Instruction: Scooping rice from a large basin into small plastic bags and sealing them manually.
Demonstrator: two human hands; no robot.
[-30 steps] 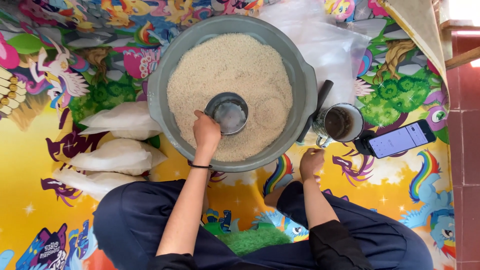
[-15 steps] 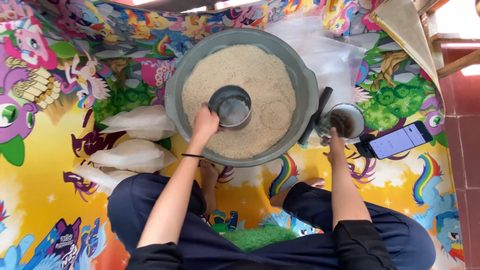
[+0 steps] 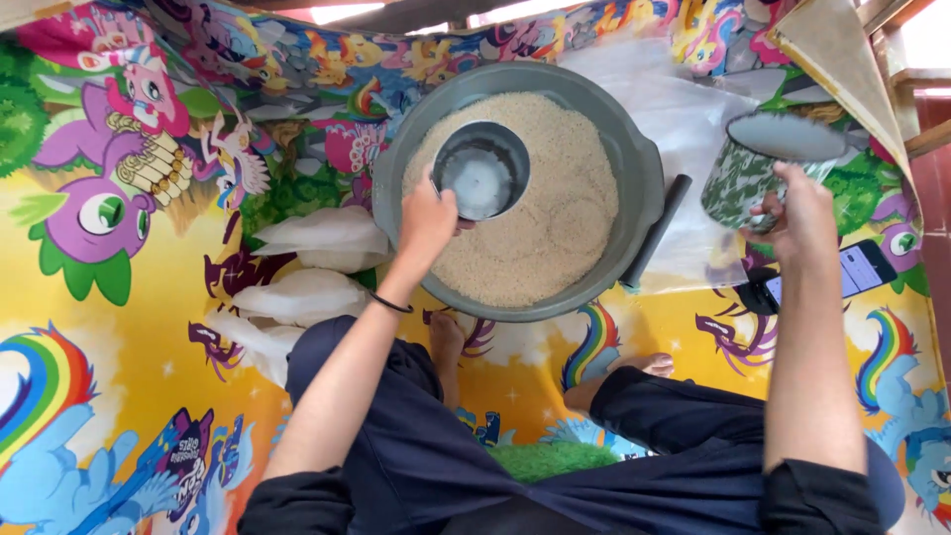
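Person seated cross-legged on a bright cartoon-print floor mat (image 3: pixel 119 327).

Left of the left hand: three filled white plastic bags (image 3: pixel 312 272) lying on the mat, well apart from the fingers.

Left hand (image 3: pixel 428 220): fingers curled and pinching the near rim of a small round grey metal bowl (image 3: pixel 481 170), which rests on the rice. Around the fingers, a wide grey plastic basin (image 3: pixel 649 178) heaped with pale uncooked rice (image 3: pixel 540 228).

Between the hands: a dark cylindrical handle-like object (image 3: pixel 654 230) just outside the basin wall, on a clear plastic sheet (image 3: pixel 684 109).

Right hand (image 3: pixel 797 213): fingers wrapped around a green-and-white patterned tin mug (image 3: pixel 758 168), held up in the air, tilted. Below the fingers, a smartphone with a lit screen (image 3: pixel 862 269) on the mat.

Risk, as I judge it: the mug is tilted over the sheet, so anything in it could spill outside the basin; the bowl's thin-rim pinch could slip.

Against half a second ago: the mug stood on the mat with the right hand only reaching it; now lifted. The left-hand grip on the bowl is unchanged.
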